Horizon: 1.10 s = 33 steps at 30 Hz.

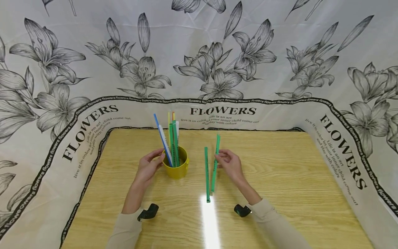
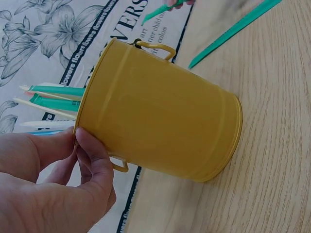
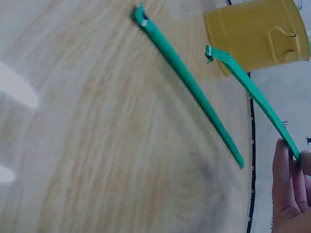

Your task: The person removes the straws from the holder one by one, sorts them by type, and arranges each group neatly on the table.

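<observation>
A yellow bucket (image 1: 176, 174) with small side handles stands left of centre on the table. My left hand (image 1: 149, 166) pinches its rim between thumb and fingers; the left wrist view shows this grip on the bucket (image 2: 165, 111) closely. Several slim paper-wrapped sticks, perhaps straws, stick up out of the bucket, among them green sticks (image 1: 174, 145) and a blue stick (image 1: 161, 136). To the right, my right hand (image 1: 230, 166) pinches one green wrapped stick (image 3: 262, 102), held above the tabletop. Beside it, a second green wrapped stick (image 1: 207, 174) lies on the wood.
The light wooden table (image 1: 295, 180) ends at a white floral cloth (image 1: 224, 69) that hangs behind and along both sides. Black wrist cameras (image 1: 150, 211) sit at both cuffs. A bright glare strip falls on the table's front middle.
</observation>
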Motion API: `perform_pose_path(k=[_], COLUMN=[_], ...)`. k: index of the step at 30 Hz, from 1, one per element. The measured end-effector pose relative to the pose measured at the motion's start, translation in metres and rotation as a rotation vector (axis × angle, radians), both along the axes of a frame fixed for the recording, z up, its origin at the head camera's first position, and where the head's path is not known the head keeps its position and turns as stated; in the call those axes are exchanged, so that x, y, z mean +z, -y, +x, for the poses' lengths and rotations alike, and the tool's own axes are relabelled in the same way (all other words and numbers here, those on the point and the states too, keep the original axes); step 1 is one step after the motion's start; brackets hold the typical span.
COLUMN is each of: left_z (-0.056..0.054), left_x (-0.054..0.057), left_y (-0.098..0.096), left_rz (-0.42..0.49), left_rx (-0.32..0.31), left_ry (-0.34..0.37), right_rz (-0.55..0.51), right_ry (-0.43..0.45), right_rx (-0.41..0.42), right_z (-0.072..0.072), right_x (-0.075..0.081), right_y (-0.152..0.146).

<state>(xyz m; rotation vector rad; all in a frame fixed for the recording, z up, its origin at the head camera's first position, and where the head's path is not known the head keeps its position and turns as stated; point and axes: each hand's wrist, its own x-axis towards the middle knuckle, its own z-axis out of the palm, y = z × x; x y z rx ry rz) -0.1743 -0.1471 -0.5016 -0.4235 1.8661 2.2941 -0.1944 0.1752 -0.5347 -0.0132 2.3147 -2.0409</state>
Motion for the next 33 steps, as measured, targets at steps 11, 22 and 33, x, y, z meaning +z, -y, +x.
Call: perform_pose_path(k=[11, 22, 33], left_z=[0.001, 0.001, 0.000], left_x=[-0.001, -0.001, -0.001], left_y=[0.000, 0.000, 0.000], left_rz=[-0.001, -0.001, -0.019], left_rx=[0.003, 0.012, 0.013], left_ry=[-0.001, 0.004, 0.002], right_rz=[0.029, 0.104, 0.213], right_ry=[0.027, 0.054, 0.032], right_rx=[0.022, 0.007, 0.001], right_z=[0.008, 0.007, 0.005], right_x=[-0.019, -0.033, -0.034], right_y=[0.003, 0.012, 0.019])
